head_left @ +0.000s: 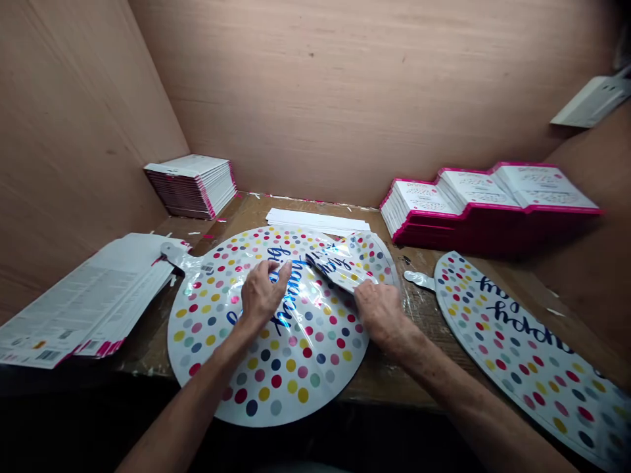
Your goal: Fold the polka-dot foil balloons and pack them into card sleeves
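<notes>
A round, flat foil balloon (276, 374) with coloured dots and blue "happy birthday" lettering lies in front of me. My right hand (382, 312) is closed on a folded-over part of the balloon foil at the right, where an edge stands up in creases. Above the balloon's middle, over the lettering, is my left hand (263, 292). Its fingers are curled in and the thumb points forward; whether they pinch anything is hidden. At the upper left the balloon's silver tail (180, 259) sticks out toward some printed cards.
White printed card sleeves (89, 302) lie fanned at the left. Behind them stands a stack of packs (192, 187). Pink-edged packs (473, 197) rise in steps at the back right. White strips (318, 220) lie behind the balloon. Another dotted balloon (532, 355) overhangs the right side. Wooden walls (315, 92) enclose the table.
</notes>
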Demonstrator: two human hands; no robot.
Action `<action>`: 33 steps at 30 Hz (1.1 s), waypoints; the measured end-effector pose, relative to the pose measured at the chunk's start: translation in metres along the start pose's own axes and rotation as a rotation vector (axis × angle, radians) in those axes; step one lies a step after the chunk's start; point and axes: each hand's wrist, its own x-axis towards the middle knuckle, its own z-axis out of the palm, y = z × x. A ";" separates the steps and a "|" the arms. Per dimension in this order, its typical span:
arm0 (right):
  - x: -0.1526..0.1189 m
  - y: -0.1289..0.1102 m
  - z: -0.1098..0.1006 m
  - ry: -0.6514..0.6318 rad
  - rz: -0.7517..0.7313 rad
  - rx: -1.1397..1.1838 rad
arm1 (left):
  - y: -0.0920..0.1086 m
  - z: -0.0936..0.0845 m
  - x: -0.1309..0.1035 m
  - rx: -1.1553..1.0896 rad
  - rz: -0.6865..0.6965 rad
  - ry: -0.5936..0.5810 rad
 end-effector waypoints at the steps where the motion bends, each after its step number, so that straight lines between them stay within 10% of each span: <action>1: -0.007 -0.011 0.001 0.016 0.025 0.003 | 0.005 0.003 -0.018 -0.170 -0.101 -0.086; 4: -0.031 -0.043 0.007 0.074 -0.126 0.092 | 0.010 0.013 -0.056 -0.651 -0.305 -0.318; 10: -0.059 -0.028 0.035 0.384 -0.740 0.299 | -0.012 -0.015 -0.060 -0.829 -0.476 -0.256; 15: -0.046 -0.010 0.055 0.462 -0.683 0.129 | -0.039 -0.047 -0.074 -0.368 -0.253 -0.287; 19: -0.039 -0.013 0.057 0.360 -0.733 0.115 | -0.055 -0.051 -0.071 0.063 0.297 -0.090; 22: -0.035 -0.011 0.045 0.241 -0.707 0.209 | -0.061 -0.051 -0.061 0.134 0.559 -0.240; 33: 0.067 -0.031 0.023 -0.068 -0.002 0.498 | -0.056 -0.029 -0.058 -0.125 -0.041 0.052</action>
